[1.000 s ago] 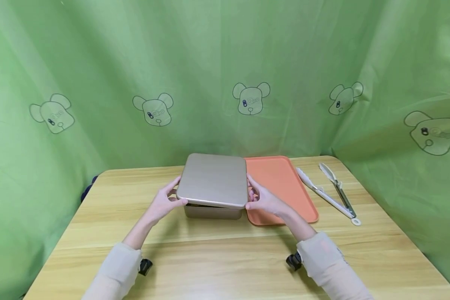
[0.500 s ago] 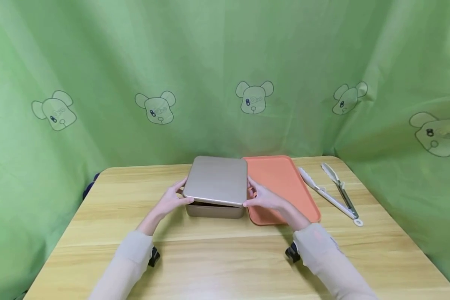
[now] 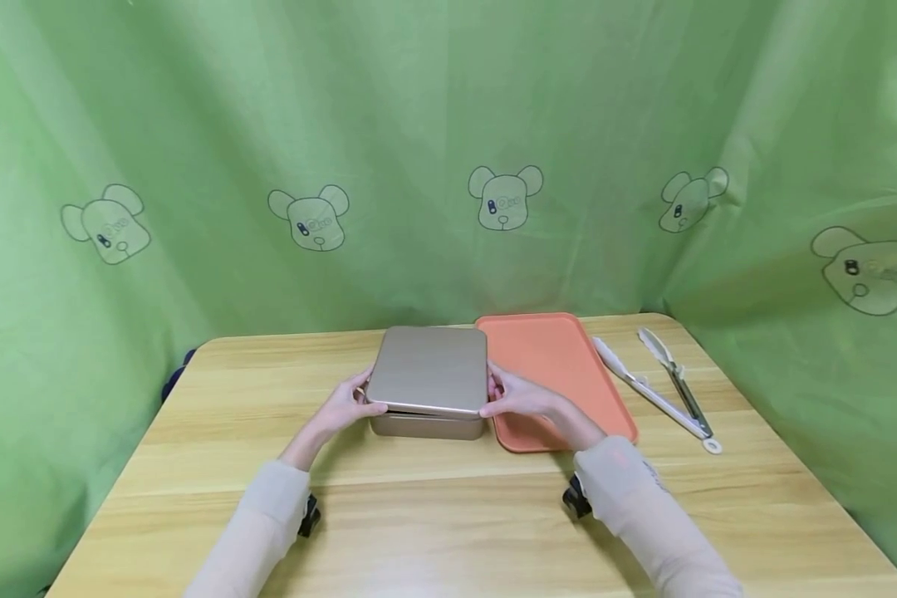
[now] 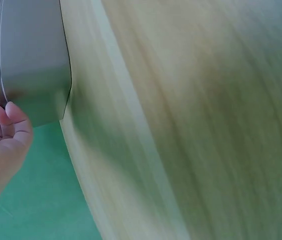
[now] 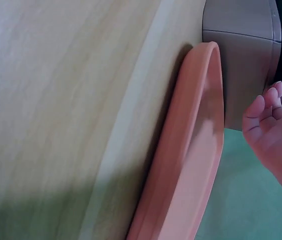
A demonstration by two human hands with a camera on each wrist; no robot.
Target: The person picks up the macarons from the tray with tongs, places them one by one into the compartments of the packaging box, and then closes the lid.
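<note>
A square brownish-grey lid (image 3: 428, 370) lies over a matching metal box (image 3: 426, 427), with a dark gap showing along the front edge. My left hand (image 3: 341, 405) grips the lid's left side, thumb at the front corner. On the opposite side my right hand (image 3: 522, 394) holds the lid by its right edge, thumb at the front right corner. In the left wrist view, curled fingertips (image 4: 12, 114) sit at the rim of the box (image 4: 33, 55). The right wrist view shows fingertips (image 5: 273, 95) under the lid beside the box wall (image 5: 238, 65). The box's contents are hidden.
An orange tray (image 3: 561, 365) lies right beside the box, under my right forearm. Farther right, metal tongs (image 3: 676, 382) lie spread on the wooden table (image 3: 448, 523). A green curtain (image 3: 404, 108) with printed bear heads hangs behind and at both sides.
Both hands have moved the lid down and slightly toward me onto the box. The gap at the front has narrowed, and the left hand has shifted a little right.
</note>
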